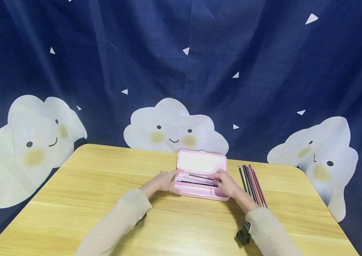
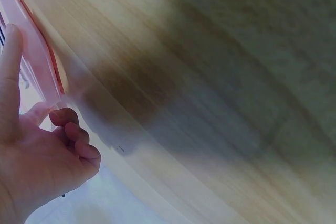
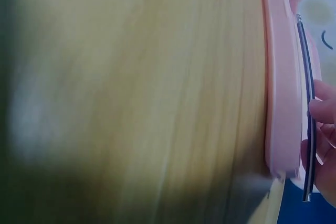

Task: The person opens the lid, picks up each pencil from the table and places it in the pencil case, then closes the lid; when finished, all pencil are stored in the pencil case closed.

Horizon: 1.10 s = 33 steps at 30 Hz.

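Note:
An open pink pencil case lies on the table, lid tilted up at the back. My left hand grips its left end; in the left wrist view the thumb lies along the case's front wall. Over the case, my right hand pinches a dark pencil near its right end. Another dark pencil lies lengthwise in the case, in front of the first. From the right wrist view, the held pencil runs above the case's side, between thumb and fingers.
Several pencils, dark and reddish, lie side by side on the wooden table, right of the case and partly behind my right forearm. A dark blue curtain with cloud faces hangs behind the table's far edge.

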{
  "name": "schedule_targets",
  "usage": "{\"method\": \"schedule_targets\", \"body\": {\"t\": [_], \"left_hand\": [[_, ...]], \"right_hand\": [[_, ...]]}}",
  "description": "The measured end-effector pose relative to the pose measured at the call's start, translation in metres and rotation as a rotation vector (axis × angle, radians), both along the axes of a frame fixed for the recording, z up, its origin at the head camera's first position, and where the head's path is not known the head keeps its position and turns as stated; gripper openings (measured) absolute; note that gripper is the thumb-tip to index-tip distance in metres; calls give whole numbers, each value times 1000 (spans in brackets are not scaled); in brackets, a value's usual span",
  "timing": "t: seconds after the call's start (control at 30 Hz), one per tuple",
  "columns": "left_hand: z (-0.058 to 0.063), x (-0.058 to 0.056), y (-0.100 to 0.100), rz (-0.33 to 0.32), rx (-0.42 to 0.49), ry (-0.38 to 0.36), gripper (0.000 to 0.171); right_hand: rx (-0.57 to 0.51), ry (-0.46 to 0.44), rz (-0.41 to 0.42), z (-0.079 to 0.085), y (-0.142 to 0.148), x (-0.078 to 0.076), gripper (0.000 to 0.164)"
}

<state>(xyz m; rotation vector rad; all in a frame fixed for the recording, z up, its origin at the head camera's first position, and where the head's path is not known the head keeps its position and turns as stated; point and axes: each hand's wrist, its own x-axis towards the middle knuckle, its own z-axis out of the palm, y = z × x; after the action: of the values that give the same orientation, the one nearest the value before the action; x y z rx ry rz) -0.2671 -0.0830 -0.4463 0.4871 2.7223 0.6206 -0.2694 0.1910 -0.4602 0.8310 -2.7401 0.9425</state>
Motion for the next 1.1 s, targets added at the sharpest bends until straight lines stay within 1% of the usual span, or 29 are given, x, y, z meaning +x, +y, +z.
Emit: {"method": "schedule_targets", "body": {"t": [0.2, 0.3, 0.33, 0.4, 0.5, 0.53, 0.63, 0.77, 0.9, 1.1], "left_hand": [[-1, -2, -1, -5, 4, -1, 96], [-1, -2, -2, -12, 14, 12, 96], [0, -2, -3, -12, 16, 9, 96], [2, -1, -3, -25, 9, 27, 97], [4, 0, -2, -26, 13, 17, 99], [5, 0, -2, -26, 12, 13, 99], [3, 0, 0, -18, 19, 1, 98], [2, -1, 2, -18, 7, 14, 96], [1, 0, 2, -20, 2, 19, 96], [-3, -2, 1, -12, 8, 15, 97]], "right_hand": [[54, 48, 49, -2, -13, -1, 27], [96, 71, 55, -3, -19, -1, 28], [111, 71, 49, -3, -21, -1, 29], [143, 68, 29, -3, -23, 0, 28], [172, 53, 1, -3, -25, 1, 27], [173, 44, -8, -3, -25, 2, 27], [168, 58, 9, -5, -25, 1, 27], [140, 34, 31, -5, -24, -1, 27], [141, -14, 0, -5, -23, -1, 25], [153, 2, -30, -8, -22, -1, 25]]}}
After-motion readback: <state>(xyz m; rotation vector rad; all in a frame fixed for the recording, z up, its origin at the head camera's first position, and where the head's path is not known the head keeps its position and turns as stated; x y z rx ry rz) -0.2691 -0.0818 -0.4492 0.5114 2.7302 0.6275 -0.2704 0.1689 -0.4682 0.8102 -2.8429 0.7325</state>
